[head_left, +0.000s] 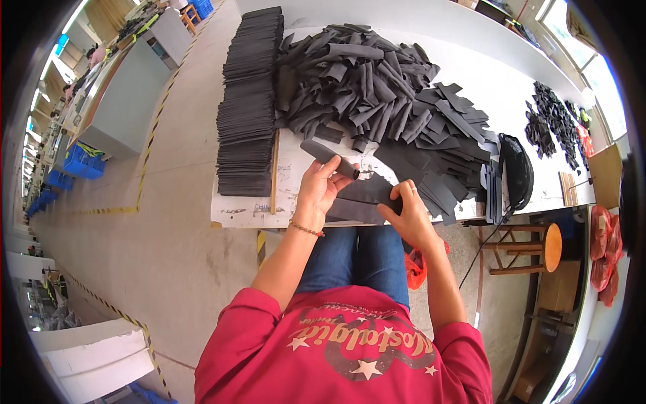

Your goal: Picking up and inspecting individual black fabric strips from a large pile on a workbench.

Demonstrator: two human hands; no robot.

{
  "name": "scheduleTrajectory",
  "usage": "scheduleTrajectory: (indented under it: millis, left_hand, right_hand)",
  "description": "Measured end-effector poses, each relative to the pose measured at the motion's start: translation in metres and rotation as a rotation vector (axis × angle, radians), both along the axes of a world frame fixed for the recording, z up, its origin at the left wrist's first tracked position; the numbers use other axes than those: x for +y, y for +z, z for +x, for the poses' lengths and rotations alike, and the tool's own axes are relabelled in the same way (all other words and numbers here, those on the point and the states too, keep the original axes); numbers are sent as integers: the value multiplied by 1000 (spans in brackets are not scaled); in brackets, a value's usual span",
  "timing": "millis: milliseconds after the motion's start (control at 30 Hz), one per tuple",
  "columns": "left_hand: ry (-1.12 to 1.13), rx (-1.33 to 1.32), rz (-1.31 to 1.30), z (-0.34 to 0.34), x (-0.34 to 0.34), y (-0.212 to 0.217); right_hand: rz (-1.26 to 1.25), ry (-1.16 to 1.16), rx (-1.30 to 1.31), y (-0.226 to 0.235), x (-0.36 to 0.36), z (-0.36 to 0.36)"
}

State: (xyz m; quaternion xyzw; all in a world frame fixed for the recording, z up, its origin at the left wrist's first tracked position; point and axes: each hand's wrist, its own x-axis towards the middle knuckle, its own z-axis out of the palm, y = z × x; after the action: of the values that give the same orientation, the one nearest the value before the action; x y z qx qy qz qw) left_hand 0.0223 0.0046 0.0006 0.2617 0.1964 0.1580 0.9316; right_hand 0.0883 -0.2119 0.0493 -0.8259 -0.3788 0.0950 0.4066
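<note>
My left hand (317,187) is closed on a black fabric strip (319,152), which is curled lengthwise and held just above the table's front edge. Thumb and fingers pinch it near its right end. To the right, my right hand (412,217) has its fingers bent in over flat black fabric pieces (355,210). Something dark shows between its thumb and fingers, but I cannot make out what. Beyond both hands rises a loose heap of curled black strips (367,84). A long, tight stack of black strips (247,101) stands on the left, beside a thin wooden strip (274,172).
More flat black pieces (441,175) spread to the right, near a black mesh-like object (515,174) with a cord. A wooden stool (552,248) stands right of my legs. Small dark scraps (555,118) lie at the table's far right. A red bag (416,271) hangs below the edge.
</note>
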Motion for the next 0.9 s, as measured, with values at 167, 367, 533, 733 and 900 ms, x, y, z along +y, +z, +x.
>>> scheduleTrajectory:
  millis: [167, 367, 533, 733, 900]
  left_hand:
    - [-58, -19, 38, -3, -8, 12]
    - [-36, 33, 87, -2, -10, 15]
    - [-16, 30, 35, -1, -9, 15]
    - [-29, 30, 66, 0, -10, 19]
    - [-32, 26, 77, -2, -10, 24]
  right_hand:
    - [122, -58, -199, -7, -4, -9]
    - [163, -26, -174, 6, -11, -12]
    - [189, -37, -121, 18, -4, -18]
    - [233, -19, -183, -2, -10, -14]
    - [226, -121, -94, 16, 3, -21]
